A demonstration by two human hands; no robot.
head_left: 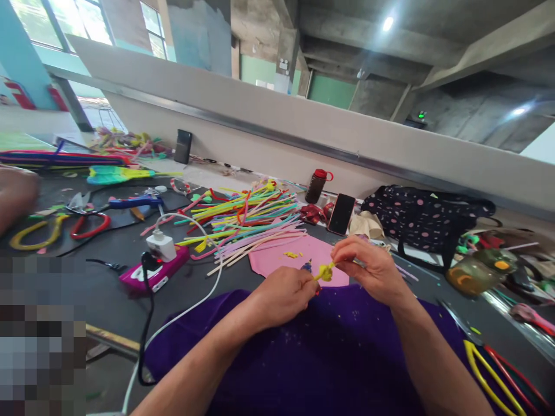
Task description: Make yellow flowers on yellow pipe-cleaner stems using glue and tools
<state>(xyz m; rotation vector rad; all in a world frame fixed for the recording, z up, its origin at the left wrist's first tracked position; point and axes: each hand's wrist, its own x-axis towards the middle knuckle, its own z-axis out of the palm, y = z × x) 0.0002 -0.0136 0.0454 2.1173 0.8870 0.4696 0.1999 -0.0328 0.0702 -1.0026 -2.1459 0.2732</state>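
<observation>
My left hand [284, 293] is closed around the lower part of a yellow pipe-cleaner piece [325, 273], whose fuzzy bunched end points to the right. A small dark blue tip [307, 266] and a bit of red show by the left fingers; what they belong to is hidden. At the far end of the yellow piece, my right hand [366, 266] pinches with thumb and fingers. Both hands are over the near edge of a pink sheet [275, 257], on which yellow scraps [293, 255] lie. Dark purple cloth [329, 346] with specks of fluff spreads below my forearms.
Beyond the pink sheet lies a pile of coloured pipe cleaners [243, 216]. A magenta power strip [134, 280] with cables is at left. Scissors [489, 358] lie at right, near an amber bottle [481, 271]. A phone [341, 214] stands ahead. Another person's hand [15, 196] is far left.
</observation>
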